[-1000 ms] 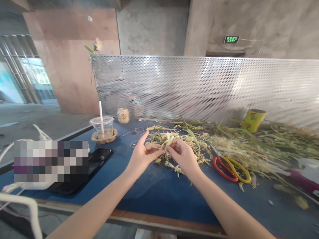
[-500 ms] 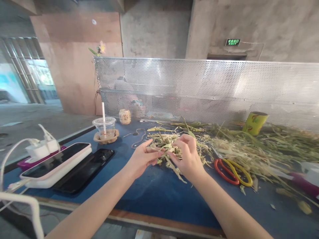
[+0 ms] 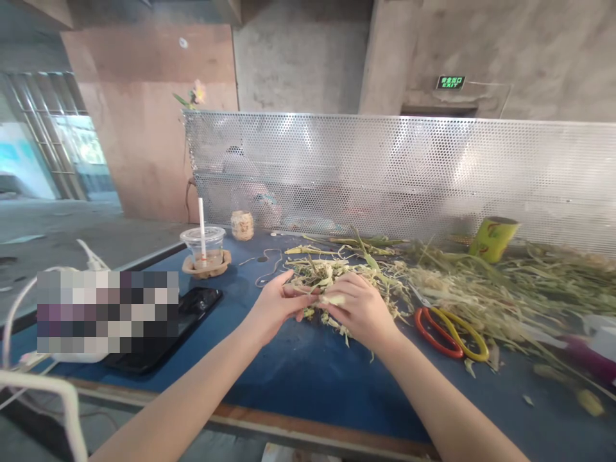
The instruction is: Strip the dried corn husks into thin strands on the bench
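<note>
My left hand and my right hand meet over the middle of the blue table. Between their fingertips is a pale, flat strip of dried plant, pinched from both sides. My right hand's fingers curl over it and hide part of it. Directly behind and below the hands lies a tangled heap of dry green and straw-coloured stalks. Scissors with one red and one yellow handle lie right of my right hand, their blades partly under plant bits.
A lidded plastic cup with a straw stands in a cardboard holder at left, near a small wrapped jar. A black phone lies beside a blurred-out patch. More stalks and a yellow-green tube are at right, before a perforated metal screen.
My right hand has rolled over, its fingers coming down across the strip, which now shows as a flat pale end. My left hand has stayed nearly in place.
</note>
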